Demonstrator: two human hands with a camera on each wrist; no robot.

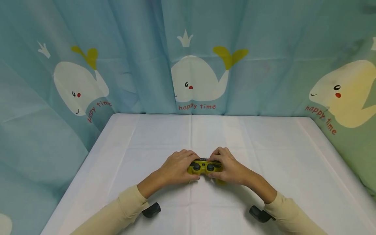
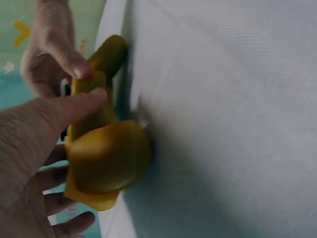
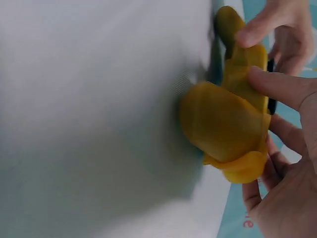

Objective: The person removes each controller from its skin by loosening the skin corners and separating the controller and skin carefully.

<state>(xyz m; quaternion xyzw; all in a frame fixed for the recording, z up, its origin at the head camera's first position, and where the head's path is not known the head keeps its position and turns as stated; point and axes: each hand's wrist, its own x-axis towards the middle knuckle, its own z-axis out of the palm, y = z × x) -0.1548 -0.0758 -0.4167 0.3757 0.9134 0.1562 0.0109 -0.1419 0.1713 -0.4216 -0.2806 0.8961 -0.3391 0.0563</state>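
Holding the game controller [image 1: 203, 166] occupies both hands, at the lower center of the frame in the head view. From left to right: the left hand [image 1: 180, 167] is clamped on the controller's left end, thumb on the near side, fingers around the far side. The controller sits between the hands, over the white table [image 1: 147, 133]; whether it touches the table cannot be confirmed. The right hand [image 1: 230, 168] is clamped on the right end in a similar pinch.

Handling: the body is probably light and stiff. The yellow cover [image 3: 223, 119] looks soft and rubbery, so it likely stretches and resists slipping. Treat the black thumbsticks [image 1: 196, 167] as the more delicate parts. Take hold at the two handles, thumbs near and fingers behind, with no pressure on the sticks.

View differences: the head view shows both thumbsticks; neither wrist view does. At the lower left of its frame, the left wrist view shows a projecting flap [image 2: 94, 201] below the rounded handle. The right wrist view shows a similar yellow lip [image 3: 245, 168] at the lower right. The head view shows neither clearly.
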